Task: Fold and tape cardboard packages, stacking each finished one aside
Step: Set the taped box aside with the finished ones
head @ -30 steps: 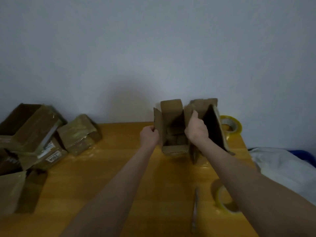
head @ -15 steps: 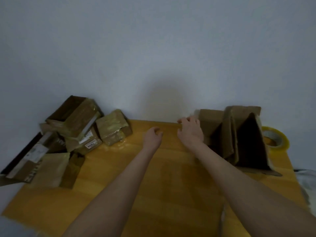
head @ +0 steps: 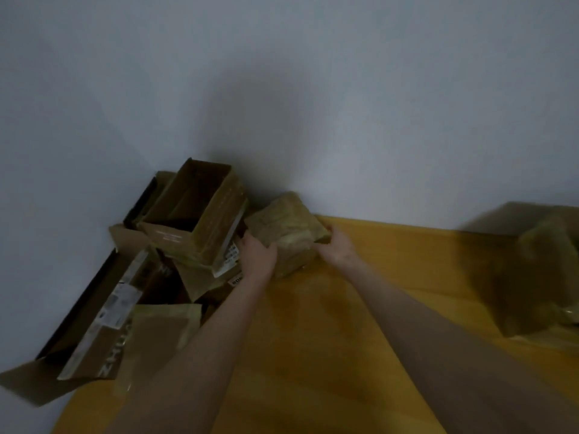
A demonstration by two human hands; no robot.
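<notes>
A small taped cardboard package, wrapped in yellowish tape, sits at the back of the yellow table by the wall. My left hand grips its left side and my right hand grips its right side, fingers curled round the edges. To the left lies a heap of cardboard boxes, the top one open and empty. The unfolded cardboard box I held before stands at the far right, blurred.
A long flattened carton with white labels leans off the table's left edge. A flat cardboard piece lies in front of the heap. The grey wall runs right behind the table.
Both hands let go of the open box on the right and moved left across the table. They now hold the small taped package. The view has swung left.
</notes>
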